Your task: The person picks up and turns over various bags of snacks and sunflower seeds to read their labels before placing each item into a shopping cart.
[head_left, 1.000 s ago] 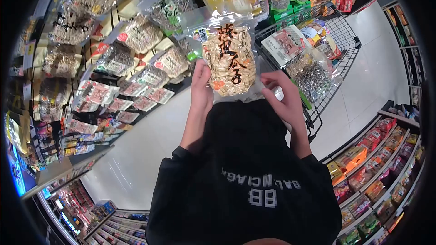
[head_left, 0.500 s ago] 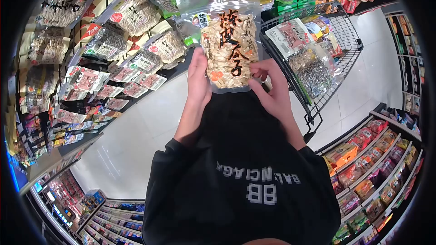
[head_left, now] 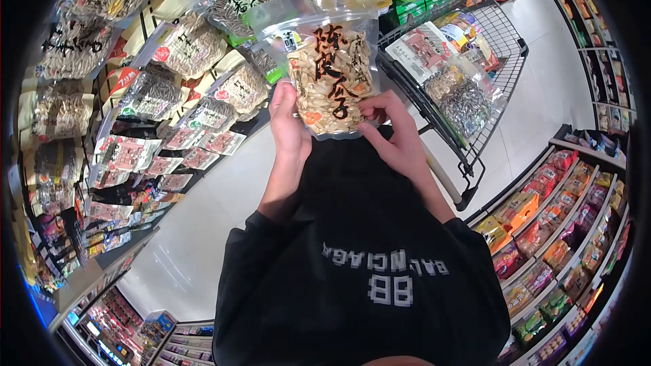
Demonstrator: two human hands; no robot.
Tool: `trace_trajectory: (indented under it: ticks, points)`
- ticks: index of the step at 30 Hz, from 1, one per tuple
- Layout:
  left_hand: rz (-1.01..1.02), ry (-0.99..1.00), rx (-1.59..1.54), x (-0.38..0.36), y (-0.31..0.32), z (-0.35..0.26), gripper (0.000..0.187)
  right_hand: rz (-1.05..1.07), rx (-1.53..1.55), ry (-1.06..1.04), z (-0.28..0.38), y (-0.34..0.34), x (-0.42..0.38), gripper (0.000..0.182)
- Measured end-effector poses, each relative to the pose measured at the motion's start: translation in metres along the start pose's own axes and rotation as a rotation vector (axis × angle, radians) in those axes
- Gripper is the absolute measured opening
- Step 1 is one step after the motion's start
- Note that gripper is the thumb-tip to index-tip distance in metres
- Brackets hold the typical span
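Between my hands stands a clear zip-top bag of pumpkin seeds (head_left: 332, 74), pale seeds inside and dark brush-style characters down its front. My left hand (head_left: 290, 118) holds its left lower edge, thumb on the front and the other fingers hidden behind. At the lower right edge, my right hand (head_left: 393, 125) pinches the bag between thumb and curled fingers. The bag is upright, its printed front turned toward me and its top seal flat. Just past it, a bag of dark striped seeds (head_left: 247, 0) sits on the display.
A black wire shopping cart (head_left: 498, 88) holding several snack bags stands at the right. Racks of seed bags (head_left: 193, 51) fill the left side. Low shelves of colourful packets (head_left: 542, 230) line the lower right. Pale floor tiles (head_left: 196, 230) run between.
My view has shifted slightly, so the cart and shelves sit differently in frame. The bag has moved a little left and down in view, still held by both hands.
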State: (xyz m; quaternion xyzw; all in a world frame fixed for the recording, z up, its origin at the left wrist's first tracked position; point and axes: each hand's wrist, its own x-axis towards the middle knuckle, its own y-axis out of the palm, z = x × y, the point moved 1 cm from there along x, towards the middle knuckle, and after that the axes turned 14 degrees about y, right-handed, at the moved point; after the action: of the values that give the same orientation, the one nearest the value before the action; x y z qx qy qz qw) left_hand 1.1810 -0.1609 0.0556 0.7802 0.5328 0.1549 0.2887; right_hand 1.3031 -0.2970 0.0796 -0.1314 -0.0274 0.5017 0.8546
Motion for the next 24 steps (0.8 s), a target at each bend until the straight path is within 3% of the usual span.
trace_trajectory:
  ticks: [9,13,19,21,22,24]
  points:
    - [-0.028,-0.048,0.021,0.022,-0.011,-0.011,0.027,-0.058,-0.056,0.026,0.011,0.024,0.015,0.028]
    - [-0.073,-0.169,0.001,0.027,-0.029,0.000,0.027,-0.073,-0.113,0.090,0.011,0.034,0.019,0.032]
    - [0.094,-0.162,0.072,0.015,-0.017,0.009,0.030,-0.142,-0.189,0.182,0.002,0.032,0.014,0.039]
    - [0.245,-0.036,0.210,-0.006,-0.004,0.020,0.036,-0.102,-0.245,0.144,-0.015,0.024,0.009,0.048]
    - [0.318,0.036,0.283,-0.014,0.000,0.024,0.039,-0.087,-0.031,0.180,-0.021,0.024,0.003,0.050]
    - [0.569,0.395,0.732,-0.023,0.009,0.026,0.050,-0.042,0.401,0.236,-0.029,0.023,-0.006,0.055]
